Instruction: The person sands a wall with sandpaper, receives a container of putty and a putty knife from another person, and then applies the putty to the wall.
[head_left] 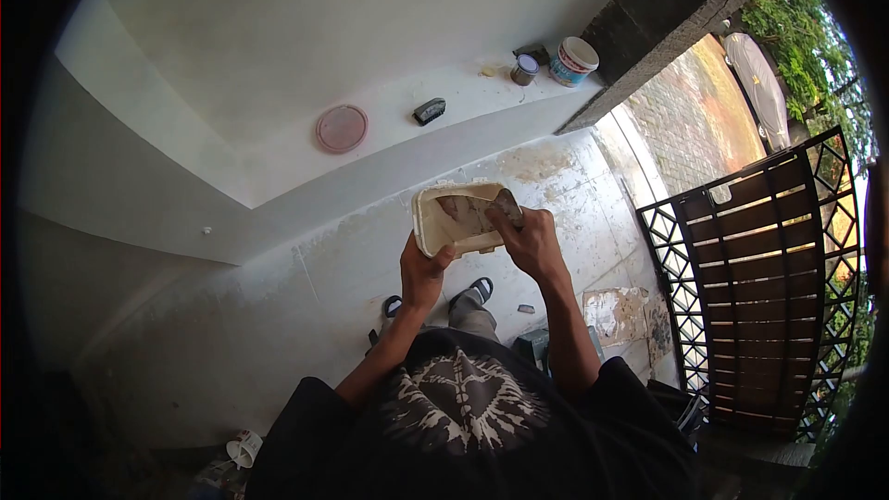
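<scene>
My left hand point(424, 270) grips the near left corner of a cream plastic tub point(431, 237), its thumb over the rim. The tub is tilted so that its inside faces me, and whitish smears and a brownish patch show in it. At the tub's right end my right hand point(532, 239) is closed around a flat grey piece point(506, 207) that reaches over the rim. Its exact kind I cannot make out, and the fingers hide part of it.
On the white ledge lie a round pinkish lid point(342, 129) and a dark block point(429, 111). Farther right stand a small can point(524, 69) and a paint bucket point(574, 61). A slatted metal gate point(750, 287) is at right. A small grey piece point(526, 309) lies on the floor.
</scene>
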Demonstrator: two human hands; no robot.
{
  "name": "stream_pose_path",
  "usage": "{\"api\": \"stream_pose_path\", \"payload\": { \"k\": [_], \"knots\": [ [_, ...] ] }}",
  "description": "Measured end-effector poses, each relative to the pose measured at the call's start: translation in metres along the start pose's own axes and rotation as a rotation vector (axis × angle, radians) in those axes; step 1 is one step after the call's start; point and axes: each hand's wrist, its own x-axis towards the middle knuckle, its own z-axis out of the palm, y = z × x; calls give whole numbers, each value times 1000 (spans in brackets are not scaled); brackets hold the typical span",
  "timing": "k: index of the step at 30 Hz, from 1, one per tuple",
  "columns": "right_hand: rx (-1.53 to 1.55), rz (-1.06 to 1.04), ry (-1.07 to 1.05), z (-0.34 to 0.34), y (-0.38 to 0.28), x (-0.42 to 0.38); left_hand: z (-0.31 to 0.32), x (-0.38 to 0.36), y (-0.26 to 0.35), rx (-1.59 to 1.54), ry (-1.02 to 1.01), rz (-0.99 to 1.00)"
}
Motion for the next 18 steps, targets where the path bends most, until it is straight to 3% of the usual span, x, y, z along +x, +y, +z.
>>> {"api": "stream_pose_path", "payload": {
  "k": [3, 5, 7, 18],
  "knots": [
    [-22, 61, 12, -8, 3, 3, 0, 3, -1, 14, 22, 82],
    [42, 25, 46, -7, 1, 2, -1, 1, -1, 20, 18, 1],
    [-4, 7, -26, -6, -1, 0, 1, 1, -1, 35, 19, 25],
    [-17, 53, -5, -7, 0, 1, 1, -2, -1, 17, 4, 48]
  ]
}}
